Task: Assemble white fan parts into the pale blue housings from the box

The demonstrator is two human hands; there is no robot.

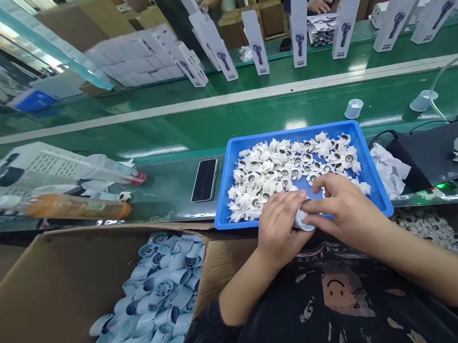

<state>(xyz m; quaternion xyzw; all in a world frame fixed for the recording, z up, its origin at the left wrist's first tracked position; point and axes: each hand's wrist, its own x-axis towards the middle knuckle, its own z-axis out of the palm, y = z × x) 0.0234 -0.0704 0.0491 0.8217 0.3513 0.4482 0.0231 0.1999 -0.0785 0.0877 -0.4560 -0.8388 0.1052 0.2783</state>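
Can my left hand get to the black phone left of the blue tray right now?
Probably yes. The phone lies flat and uncovered beside the blue tray, with nothing standing between it and the left hand; but that hand shares a small white part with the right hand.

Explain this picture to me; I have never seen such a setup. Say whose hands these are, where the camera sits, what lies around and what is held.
There is no machine here: these are one person's bare hands, filmed by a camera worn on the head that looks forward and down. The left hand and the right hand meet over the near edge of a blue tray, and both close on a small pale round part. The tray holds a heap of white fan wheels. Left of it lies a dark phone. Nearer, a cardboard box holds pale-blue shells. Beyond runs a green belt with upright white cartons, and another person's hand shows behind it.
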